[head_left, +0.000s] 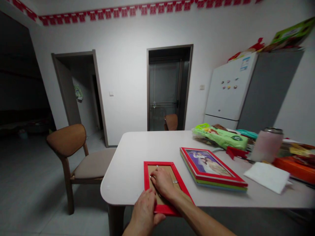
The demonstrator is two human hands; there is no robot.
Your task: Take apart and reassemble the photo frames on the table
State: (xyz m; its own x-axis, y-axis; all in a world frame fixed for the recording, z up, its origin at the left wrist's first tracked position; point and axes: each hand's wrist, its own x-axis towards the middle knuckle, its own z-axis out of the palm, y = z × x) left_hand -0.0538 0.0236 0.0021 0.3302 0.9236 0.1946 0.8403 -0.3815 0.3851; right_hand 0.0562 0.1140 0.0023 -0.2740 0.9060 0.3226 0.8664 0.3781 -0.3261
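A red picture frame lies face down near the front edge of the white table, its brown backing board up. My right hand rests on the backing, fingers curled at a small metal clip near the top. My left hand grips the frame's near left corner at the table edge, thumb under the rim. To the right lies a stack of coloured frames, the top one red with a photo facing up.
A wooden chair stands left of the table. On the table's right are a green snack packet, a pink flask, a white tissue and orange boxes. A fridge and two doorways are behind.
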